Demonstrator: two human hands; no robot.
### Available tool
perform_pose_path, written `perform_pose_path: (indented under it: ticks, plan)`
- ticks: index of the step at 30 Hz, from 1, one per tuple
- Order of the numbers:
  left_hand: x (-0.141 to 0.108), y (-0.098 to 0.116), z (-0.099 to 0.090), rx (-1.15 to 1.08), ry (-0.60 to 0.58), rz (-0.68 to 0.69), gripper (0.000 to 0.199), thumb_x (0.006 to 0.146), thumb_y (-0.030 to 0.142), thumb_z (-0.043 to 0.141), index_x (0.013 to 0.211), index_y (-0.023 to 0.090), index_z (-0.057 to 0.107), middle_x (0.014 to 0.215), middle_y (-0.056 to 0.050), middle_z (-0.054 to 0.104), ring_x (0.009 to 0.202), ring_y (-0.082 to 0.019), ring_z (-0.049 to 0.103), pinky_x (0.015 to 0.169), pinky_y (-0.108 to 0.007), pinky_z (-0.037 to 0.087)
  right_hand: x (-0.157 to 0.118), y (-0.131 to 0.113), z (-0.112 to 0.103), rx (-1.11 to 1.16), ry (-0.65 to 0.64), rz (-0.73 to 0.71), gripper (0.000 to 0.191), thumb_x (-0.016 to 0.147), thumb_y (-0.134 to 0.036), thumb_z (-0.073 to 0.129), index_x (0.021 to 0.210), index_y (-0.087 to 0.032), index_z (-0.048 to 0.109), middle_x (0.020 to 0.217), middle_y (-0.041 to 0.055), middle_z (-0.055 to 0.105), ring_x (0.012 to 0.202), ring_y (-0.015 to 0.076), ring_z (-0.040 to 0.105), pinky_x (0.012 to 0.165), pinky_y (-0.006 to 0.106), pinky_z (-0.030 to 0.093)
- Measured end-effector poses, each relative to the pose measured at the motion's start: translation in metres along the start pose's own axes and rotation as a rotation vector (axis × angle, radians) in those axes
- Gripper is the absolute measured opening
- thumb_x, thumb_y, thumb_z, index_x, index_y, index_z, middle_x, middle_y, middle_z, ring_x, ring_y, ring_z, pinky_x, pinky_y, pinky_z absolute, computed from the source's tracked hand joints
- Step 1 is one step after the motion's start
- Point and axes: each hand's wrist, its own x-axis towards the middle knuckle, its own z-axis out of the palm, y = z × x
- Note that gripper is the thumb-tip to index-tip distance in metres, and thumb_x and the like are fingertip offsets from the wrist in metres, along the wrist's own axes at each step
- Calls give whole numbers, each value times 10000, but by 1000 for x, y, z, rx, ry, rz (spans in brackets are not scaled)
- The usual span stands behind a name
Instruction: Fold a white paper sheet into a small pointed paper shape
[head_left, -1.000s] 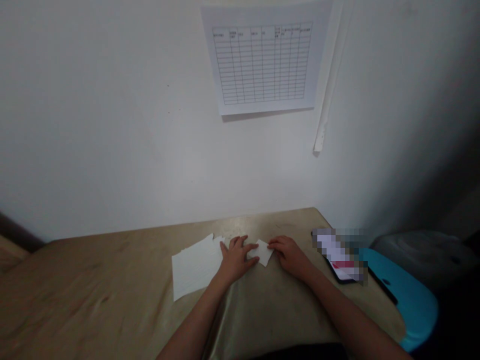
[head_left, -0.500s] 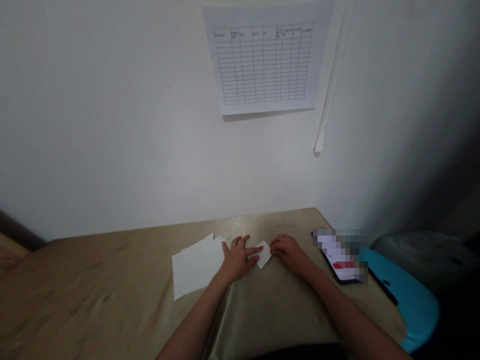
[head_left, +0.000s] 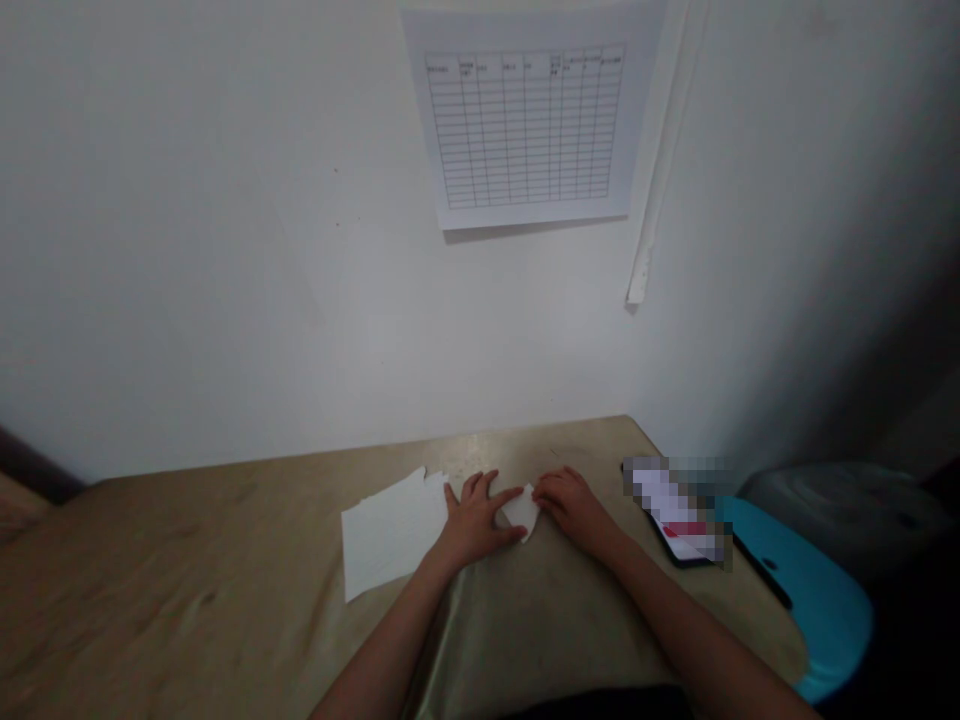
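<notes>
A small folded piece of white paper (head_left: 520,513) lies on the table between my two hands. My left hand (head_left: 478,520) rests with its fingers spread, its index finger and thumb reaching onto the piece's upper and lower edges. At the right side, my right hand (head_left: 568,499) has its fingers drawn together on the paper's edge; the fingertips partly cover it. A larger white sheet (head_left: 394,535) with a torn, jagged upper edge lies flat to the left, touching or just under the side of my left hand.
The brown-covered table (head_left: 225,560) meets a white wall with a printed table sheet (head_left: 529,130) stuck on it. At right lies a phone (head_left: 679,520), partly pixelated. Beyond the table's right edge are a blue stool-like surface (head_left: 825,590) and a dark thin object (head_left: 761,570).
My left thumb has moved down and away from the index finger, to the small paper's lower tip. The paper's right side looks folded over, and my right fingers have shifted slightly left.
</notes>
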Motion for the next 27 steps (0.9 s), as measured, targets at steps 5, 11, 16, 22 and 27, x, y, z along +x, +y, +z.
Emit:
perform_pose_path:
  ticks: [5, 11, 16, 22, 27]
  plan:
    - [1, -1, 2, 9, 6, 6, 723, 755, 683, 663, 1424, 521, 443, 1614, -45, 313, 1493, -404, 191, 1106, -779, 10, 1, -5, 6, -33, -19, 76, 141, 956, -203, 513, 994, -220, 647, 1082, 39, 708, 1112, 197, 603, 1163, 531, 210]
    - [2, -5, 3, 11, -9, 13, 778, 710, 692, 704, 1422, 536, 432, 1619, -53, 301, 1499, -394, 184, 1103, -781, 14, 4, -12, 9, -117, 7, 95, 140, 958, -183, 495, 964, -211, 632, 1063, 53, 708, 1130, 224, 591, 1162, 612, 133]
    - [2, -6, 1, -3, -13, 19, 816, 685, 692, 726, 1428, 516, 437, 1621, -64, 298, 1498, -397, 189, 1105, -778, 13, 5, -21, 7, -188, 22, 93, 124, 946, -175, 525, 952, -220, 640, 1048, 47, 711, 1136, 235, 590, 1154, 649, 120]
    - [1, -5, -2, -15, -34, 15, 826, 679, 683, 729, 1432, 497, 445, 1625, -64, 292, 1500, -407, 173, 1099, -784, -1, 7, -24, 7, -233, 26, 88, 129, 947, -186, 530, 946, -226, 653, 1043, 50, 706, 1119, 238, 591, 1155, 677, 91]
    - [1, -5, -3, -21, -37, 24, 772, 723, 660, 703, 1432, 498, 445, 1622, -61, 301, 1501, -396, 180, 1109, -772, 4, 7, -23, 8, -233, 30, 86, 127, 944, -190, 536, 934, -225, 658, 1024, 46, 706, 1106, 234, 597, 1155, 683, 86]
